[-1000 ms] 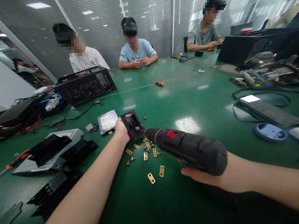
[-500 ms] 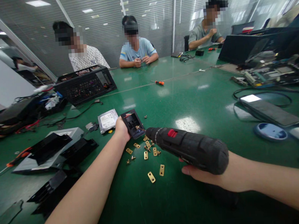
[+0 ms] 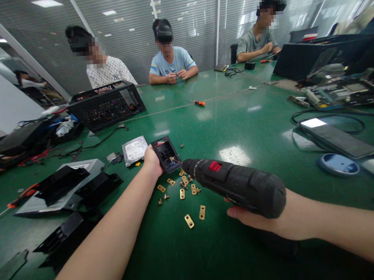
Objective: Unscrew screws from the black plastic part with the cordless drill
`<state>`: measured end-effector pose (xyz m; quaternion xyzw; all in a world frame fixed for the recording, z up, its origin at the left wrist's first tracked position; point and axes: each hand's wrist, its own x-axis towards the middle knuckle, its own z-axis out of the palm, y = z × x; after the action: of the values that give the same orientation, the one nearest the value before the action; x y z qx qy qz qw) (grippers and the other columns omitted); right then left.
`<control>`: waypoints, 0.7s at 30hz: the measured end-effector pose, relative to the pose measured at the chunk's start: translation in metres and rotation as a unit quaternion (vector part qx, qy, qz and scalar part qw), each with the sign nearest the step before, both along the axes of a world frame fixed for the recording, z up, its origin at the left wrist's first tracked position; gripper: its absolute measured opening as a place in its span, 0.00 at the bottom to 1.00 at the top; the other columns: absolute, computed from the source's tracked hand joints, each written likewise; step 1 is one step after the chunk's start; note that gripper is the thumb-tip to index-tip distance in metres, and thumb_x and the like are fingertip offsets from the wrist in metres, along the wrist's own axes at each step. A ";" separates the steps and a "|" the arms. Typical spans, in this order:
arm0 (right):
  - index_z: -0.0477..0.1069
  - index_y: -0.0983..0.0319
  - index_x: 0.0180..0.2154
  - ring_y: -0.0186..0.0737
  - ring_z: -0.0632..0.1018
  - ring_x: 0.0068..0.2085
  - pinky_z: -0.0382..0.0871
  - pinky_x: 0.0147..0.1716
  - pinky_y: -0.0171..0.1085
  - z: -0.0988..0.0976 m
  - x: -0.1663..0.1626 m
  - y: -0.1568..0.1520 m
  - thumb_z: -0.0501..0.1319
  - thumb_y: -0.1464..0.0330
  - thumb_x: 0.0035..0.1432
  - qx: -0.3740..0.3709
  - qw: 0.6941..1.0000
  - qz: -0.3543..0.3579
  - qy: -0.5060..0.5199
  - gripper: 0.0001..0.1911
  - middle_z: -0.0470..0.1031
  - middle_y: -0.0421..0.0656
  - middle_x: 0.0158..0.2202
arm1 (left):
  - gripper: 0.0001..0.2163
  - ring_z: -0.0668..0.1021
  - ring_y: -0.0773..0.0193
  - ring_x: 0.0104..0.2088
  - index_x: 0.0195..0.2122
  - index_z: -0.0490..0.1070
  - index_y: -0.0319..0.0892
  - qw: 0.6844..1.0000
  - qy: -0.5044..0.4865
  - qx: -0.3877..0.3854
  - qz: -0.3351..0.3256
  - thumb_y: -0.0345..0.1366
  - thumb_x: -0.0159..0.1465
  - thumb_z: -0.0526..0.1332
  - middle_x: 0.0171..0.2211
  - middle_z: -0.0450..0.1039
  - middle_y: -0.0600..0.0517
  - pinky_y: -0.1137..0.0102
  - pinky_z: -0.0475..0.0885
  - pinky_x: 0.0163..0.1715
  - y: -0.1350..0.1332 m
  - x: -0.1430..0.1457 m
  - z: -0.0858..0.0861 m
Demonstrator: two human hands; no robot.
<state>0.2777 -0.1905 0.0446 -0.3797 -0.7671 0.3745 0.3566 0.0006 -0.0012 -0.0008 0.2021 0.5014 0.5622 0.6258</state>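
My left hand (image 3: 152, 161) is closed on the side of a small black open-topped plastic housing (image 3: 166, 153), tilted above the table. In my right hand (image 3: 275, 217) is a black cordless drill (image 3: 235, 183) with a red switch on top. Its bit points left into the housing, where a small brass-coloured piece (image 3: 172, 159) shows at the tip; whether bit and piece touch I cannot tell. Most of my right fingers are hidden behind the drill. Below the housing lie several brass plates (image 3: 189, 221) with two holes each, among several small brass screws (image 3: 166, 197).
A hard drive (image 3: 134, 151) lies beside my left hand. Black brackets (image 3: 99, 188) and an orange-handled screwdriver (image 3: 24, 195) are at left. Another screwdriver (image 3: 200, 103) lies mid-table. A computer case (image 3: 107, 105), a phone (image 3: 337, 137) and circuit boards (image 3: 346, 88) flank the work area. Three people sit opposite.
My hands, the drill and the housing stay almost exactly where they were. The person at the far right has lowered a raised hand.
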 end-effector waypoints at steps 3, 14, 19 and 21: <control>0.77 0.57 0.43 0.46 0.85 0.38 0.84 0.46 0.44 0.000 0.000 0.001 0.64 0.66 0.61 -0.005 1.000 0.010 0.000 0.08 0.85 0.43 0.37 | 0.07 0.80 0.52 0.24 0.37 0.76 0.42 1.000 -0.014 -0.008 -0.001 0.35 0.63 0.58 0.25 0.78 0.48 0.56 0.82 0.32 -0.001 0.001 0.002; 0.75 0.56 0.42 0.44 0.84 0.36 0.84 0.41 0.43 -0.003 0.000 0.003 0.65 0.64 0.61 -0.017 1.000 0.013 0.018 0.07 0.84 0.42 0.35 | 0.08 0.81 0.53 0.24 0.37 0.75 0.42 1.000 -0.011 -0.011 -0.002 0.36 0.64 0.58 0.26 0.78 0.47 0.59 0.81 0.28 -0.001 0.001 0.002; 0.76 0.57 0.43 0.45 0.84 0.37 0.83 0.42 0.43 -0.001 0.000 0.002 0.65 0.63 0.62 -0.029 0.999 0.013 0.010 0.08 0.84 0.43 0.37 | 0.08 0.80 0.52 0.24 0.37 0.76 0.41 1.000 -0.003 -0.012 -0.010 0.37 0.64 0.58 0.26 0.78 0.46 0.59 0.81 0.28 -0.001 0.000 0.001; 0.77 0.57 0.43 0.45 0.84 0.37 0.83 0.44 0.43 -0.001 0.000 0.001 0.65 0.63 0.62 -0.032 0.999 0.015 0.006 0.08 0.84 0.43 0.36 | 0.08 0.80 0.52 0.24 0.36 0.76 0.41 1.000 -0.001 -0.013 -0.011 0.37 0.64 0.58 0.25 0.78 0.46 0.58 0.80 0.27 -0.001 0.000 0.001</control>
<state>0.2780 -0.1892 0.0438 -0.3776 -0.7579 0.4066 0.3431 0.0006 -0.0021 0.0001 0.1990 0.5058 0.5488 0.6351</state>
